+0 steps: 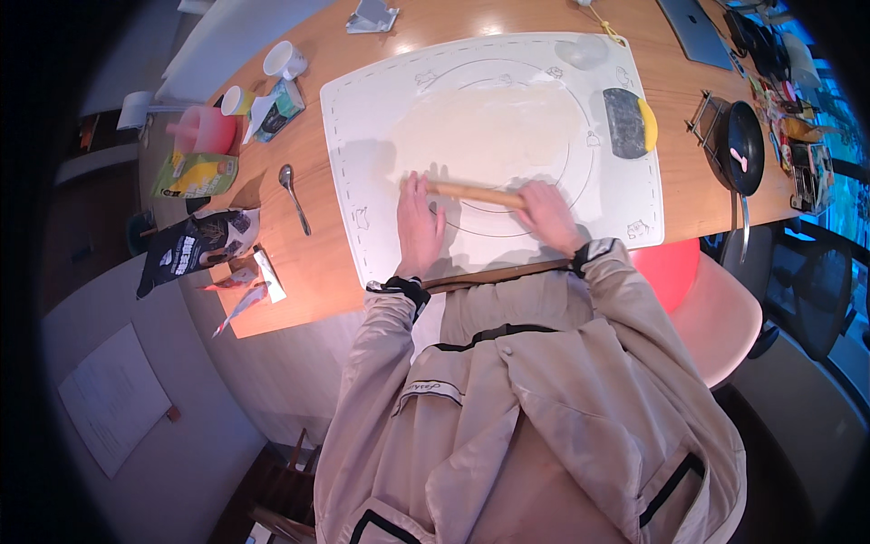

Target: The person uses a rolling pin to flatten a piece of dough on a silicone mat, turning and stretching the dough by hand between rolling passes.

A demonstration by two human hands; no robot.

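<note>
A wooden rolling pin (474,194) lies across the near part of a wide, thin sheet of pale dough (486,132). My left hand (419,224) rests over the pin's left end, fingers stretched forward and thumb apart. At the right end, my right hand (548,214) is curled around the pin, hiding its tip. Under the dough is a white pastry mat (360,170) with printed circles and small animal drawings. A dough scraper (624,124) with a yellow handle lies at the mat's right edge. Near the far right corner sits a clear, rounded item (581,53).
Left on the wooden table (319,272) are a spoon (293,197), a tissue box (282,112), a white mug (285,61), a pink container (204,129) and a dark bag (204,241). Rightward are a frying pan (742,136) with its handle past the edge and a laptop (694,34).
</note>
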